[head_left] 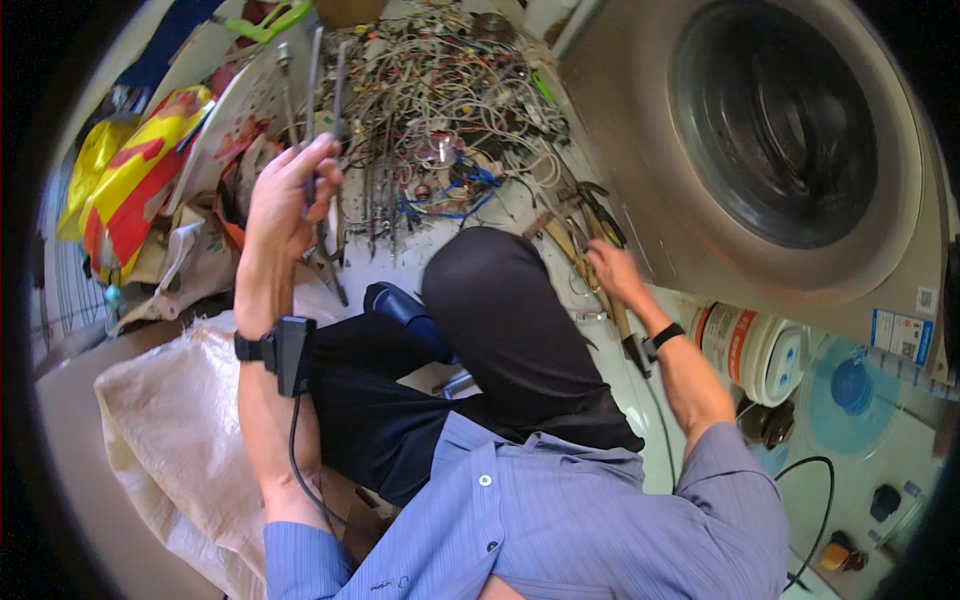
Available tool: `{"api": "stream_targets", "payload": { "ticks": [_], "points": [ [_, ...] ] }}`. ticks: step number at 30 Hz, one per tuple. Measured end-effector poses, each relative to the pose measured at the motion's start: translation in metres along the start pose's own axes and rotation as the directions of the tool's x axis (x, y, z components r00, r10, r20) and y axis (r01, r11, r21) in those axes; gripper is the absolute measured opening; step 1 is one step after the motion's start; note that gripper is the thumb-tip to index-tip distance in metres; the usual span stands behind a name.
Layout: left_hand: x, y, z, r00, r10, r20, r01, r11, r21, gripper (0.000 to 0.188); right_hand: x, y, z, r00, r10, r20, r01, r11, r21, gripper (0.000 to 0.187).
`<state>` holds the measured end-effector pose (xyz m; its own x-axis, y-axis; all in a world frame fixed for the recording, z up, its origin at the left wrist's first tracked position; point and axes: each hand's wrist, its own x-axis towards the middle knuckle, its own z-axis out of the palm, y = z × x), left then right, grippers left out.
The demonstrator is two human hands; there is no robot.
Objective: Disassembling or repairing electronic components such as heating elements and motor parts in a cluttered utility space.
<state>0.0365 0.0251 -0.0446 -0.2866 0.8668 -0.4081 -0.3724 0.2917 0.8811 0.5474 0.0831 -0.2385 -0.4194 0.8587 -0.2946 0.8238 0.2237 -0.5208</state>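
My left hand (290, 200) is raised at the left, fingers curled around thin metal rods (288, 95) that stick up past the knuckles. More long rods lie close by, so I cannot make out how many are in the grip. Down on the right, my right hand (615, 272) is at a cluster of long-handled tools beside the washing machine. Its fingers touch or hover over a wooden handle (617, 312), and they are too blurred to show a grip. Pliers with dark handles (603, 215) lie just beyond the fingertips.
A heap of tangled wires and scrap (450, 100) spreads over the far floor. The washing machine (640, 150) stands at the right, with a white bucket (750, 350) below it. A woven sack (170, 420) lies at the left, near a red-and-yellow bag (135, 190).
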Motion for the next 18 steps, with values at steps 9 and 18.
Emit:
{"api": "stream_targets", "payload": {
  "ticks": [9, 18],
  "points": [
    [0.005, -0.011, 0.017, 0.999, -0.011, -0.045, 0.015, 0.997, 0.073, 0.024, -0.078, 0.065, 0.125, 0.903, 0.426, 0.052, -0.412, 0.828, 0.381, 0.039],
    [0.007, -0.021, 0.024, 0.995, -0.052, -0.082, 0.059, 0.995, 0.084, 0.025, -0.053, 0.046, 0.13, 0.923, 0.386, -0.002, -0.353, 0.848, 0.396, 0.04]
  ]
}}
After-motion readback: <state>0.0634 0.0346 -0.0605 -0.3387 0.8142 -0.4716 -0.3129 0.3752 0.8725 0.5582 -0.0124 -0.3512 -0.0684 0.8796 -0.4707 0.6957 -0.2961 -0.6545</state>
